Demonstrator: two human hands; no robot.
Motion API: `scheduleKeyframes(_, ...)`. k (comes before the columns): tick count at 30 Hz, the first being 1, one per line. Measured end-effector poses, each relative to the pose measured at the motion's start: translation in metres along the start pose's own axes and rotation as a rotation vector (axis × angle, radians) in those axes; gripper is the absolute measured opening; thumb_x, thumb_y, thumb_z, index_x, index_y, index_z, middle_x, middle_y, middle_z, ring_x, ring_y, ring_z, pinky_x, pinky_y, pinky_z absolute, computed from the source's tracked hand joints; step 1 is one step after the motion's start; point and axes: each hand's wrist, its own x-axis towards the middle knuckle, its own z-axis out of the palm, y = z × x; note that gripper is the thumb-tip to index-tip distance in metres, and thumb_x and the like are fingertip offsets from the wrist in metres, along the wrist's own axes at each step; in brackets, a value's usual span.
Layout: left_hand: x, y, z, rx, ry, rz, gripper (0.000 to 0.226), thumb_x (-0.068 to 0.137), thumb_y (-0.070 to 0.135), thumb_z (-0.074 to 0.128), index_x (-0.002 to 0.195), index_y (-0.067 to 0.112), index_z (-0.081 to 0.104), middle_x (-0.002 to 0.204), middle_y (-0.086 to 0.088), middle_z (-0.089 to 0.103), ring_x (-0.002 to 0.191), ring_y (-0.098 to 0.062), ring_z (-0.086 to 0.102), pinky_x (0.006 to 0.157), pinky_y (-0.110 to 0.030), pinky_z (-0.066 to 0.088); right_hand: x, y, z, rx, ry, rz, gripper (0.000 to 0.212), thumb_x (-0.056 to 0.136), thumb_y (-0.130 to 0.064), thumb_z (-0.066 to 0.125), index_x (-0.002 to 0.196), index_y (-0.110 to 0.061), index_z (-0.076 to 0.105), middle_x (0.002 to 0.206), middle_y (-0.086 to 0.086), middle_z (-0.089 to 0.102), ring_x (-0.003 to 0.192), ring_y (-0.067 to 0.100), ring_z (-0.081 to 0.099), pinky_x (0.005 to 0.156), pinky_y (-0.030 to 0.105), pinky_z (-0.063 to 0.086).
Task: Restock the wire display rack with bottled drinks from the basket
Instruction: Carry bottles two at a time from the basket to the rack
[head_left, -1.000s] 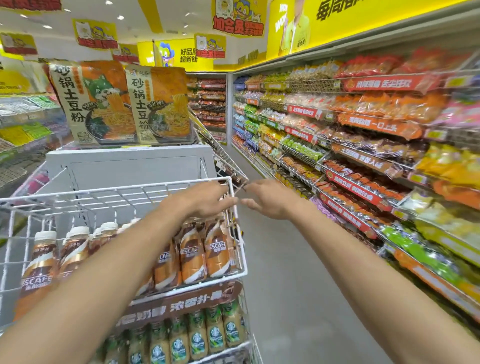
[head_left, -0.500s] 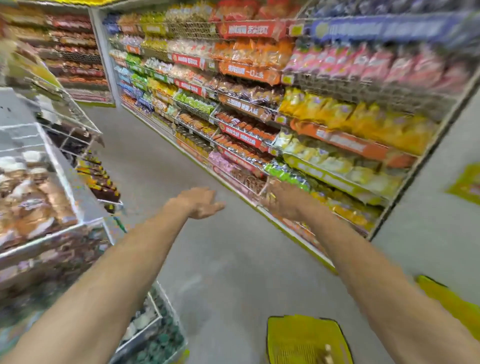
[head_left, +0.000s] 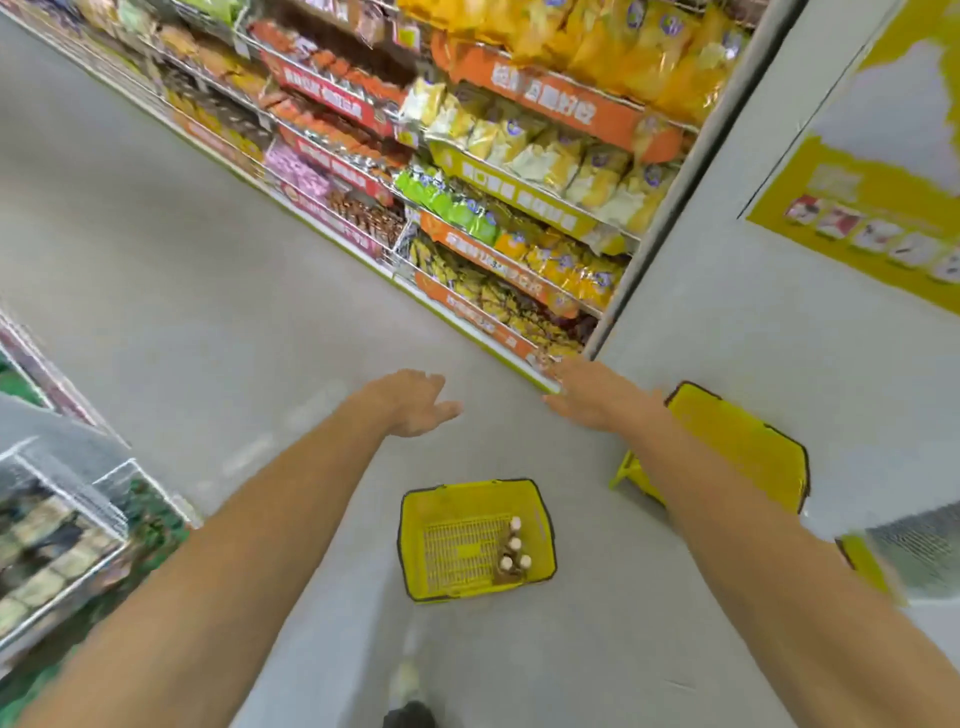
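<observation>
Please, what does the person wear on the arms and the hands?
Nothing visible. The left hand and the right hand are bare: no gloves, rings, watch or bracelet. Both forearms are bare too, with no sleeve in view.

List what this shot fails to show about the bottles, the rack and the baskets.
Bottles in the yellow basket: head view, too small; labels unreadable.
Wire display rack: head view, blurred and cut by the left edge; free slots unclear.
Second yellow basket: right forearm covers part; contents hidden.
</observation>
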Motion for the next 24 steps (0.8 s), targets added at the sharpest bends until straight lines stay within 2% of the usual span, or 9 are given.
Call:
scheduleKeyframes(4,0.056,0.002,0.077,-0.071,-0.119,-0.015,0.071,0.102,0.063,0.032,0.144,0.007,0.045,0.148,-0.020,0.051,0.136,-0.037,0.047,0.112,-0.047,0.039,0.043,0.026,0.077,0.049,-0.106,0.013,0.061,0.105,-0.048,0.050,0.153,-0.010,0.042,0.157,0.018,0.045,0.145,0.037,0.043,0.117,0.046,0.039)
scheduleKeyframes(6,0.075,0.007,0.117,-0.110,-0.191,-0.041,0.071,0.103,0.062,0.032,0.148,0.008,0.043,0.152,-0.020,0.047,0.140,-0.037,0.044,0.115,-0.046,0.036,0.058,0.036,0.117,0.049,-0.208,0.021,0.068,0.106,-0.049,0.047,0.160,-0.011,0.030,0.166,0.017,0.032,0.152,0.036,0.032,0.124,0.046,0.029)
scheduleKeyframes(8,0.088,0.012,0.155,-0.156,-0.267,-0.065,0.067,0.103,0.060,0.035,0.152,0.014,0.041,0.156,-0.016,0.044,0.144,-0.036,0.041,0.118,-0.043,0.034,0.073,0.048,0.160,0.058,-0.294,0.026,0.070,0.106,-0.050,0.046,0.162,-0.010,0.028,0.166,0.017,0.031,0.153,0.034,0.031,0.123,0.043,0.023)
scheduleKeyframes(11,0.103,0.023,0.203,-0.204,-0.365,-0.125,0.064,0.102,0.061,0.035,0.144,0.015,0.049,0.149,-0.017,0.051,0.138,-0.037,0.047,0.114,-0.044,0.039,0.104,0.077,0.238,0.122,-0.374,0.048,0.081,0.086,-0.073,0.036,0.146,-0.020,0.047,0.148,0.013,0.054,0.138,0.037,0.051,0.112,0.048,0.042)
scheduleKeyframes(13,0.112,0.032,0.222,-0.236,-0.409,-0.176,0.065,0.101,0.063,0.035,0.137,0.013,0.053,0.143,-0.019,0.054,0.135,-0.038,0.048,0.111,-0.046,0.041,0.124,0.102,0.290,0.178,-0.410,0.035,0.088,0.074,-0.076,0.028,0.139,-0.022,0.051,0.140,0.012,0.059,0.130,0.037,0.057,0.105,0.049,0.048)
scheduleKeyframes(16,0.132,0.044,0.254,-0.266,-0.392,-0.218,0.072,0.096,0.071,0.030,0.124,0.010,0.058,0.130,-0.018,0.062,0.128,-0.037,0.054,0.106,-0.047,0.045,0.128,0.103,0.286,0.169,-0.453,-0.012,0.069,0.097,-0.058,0.044,0.151,-0.014,0.043,0.150,0.015,0.051,0.137,0.036,0.050,0.109,0.047,0.044)
scheduleKeyframes(18,0.151,0.052,0.287,-0.293,-0.372,-0.232,0.084,0.090,0.077,0.023,0.131,0.011,0.057,0.134,-0.016,0.061,0.132,-0.036,0.052,0.109,-0.048,0.043,0.146,0.112,0.315,0.165,-0.429,-0.042,0.060,0.105,-0.044,0.048,0.154,-0.011,0.039,0.153,0.015,0.046,0.141,0.036,0.045,0.110,0.045,0.042)
scheduleKeyframes(20,0.176,0.061,0.332,-0.309,-0.395,-0.235,0.076,0.099,0.068,0.030,0.146,0.011,0.047,0.147,-0.016,0.053,0.141,-0.035,0.044,0.114,-0.048,0.039,0.165,0.122,0.356,0.173,-0.428,-0.062,0.061,0.105,-0.044,0.049,0.155,-0.011,0.037,0.151,0.017,0.047,0.139,0.036,0.045,0.107,0.046,0.043)
scheduleKeyframes(24,0.234,0.077,0.441,-0.319,-0.429,-0.207,0.072,0.101,0.065,0.032,0.147,0.010,0.046,0.147,-0.015,0.053,0.139,-0.034,0.044,0.112,-0.049,0.041,0.211,0.134,0.464,0.221,-0.432,-0.090,0.057,0.103,-0.048,0.050,0.148,-0.014,0.042,0.149,0.014,0.049,0.136,0.034,0.048,0.101,0.046,0.046)
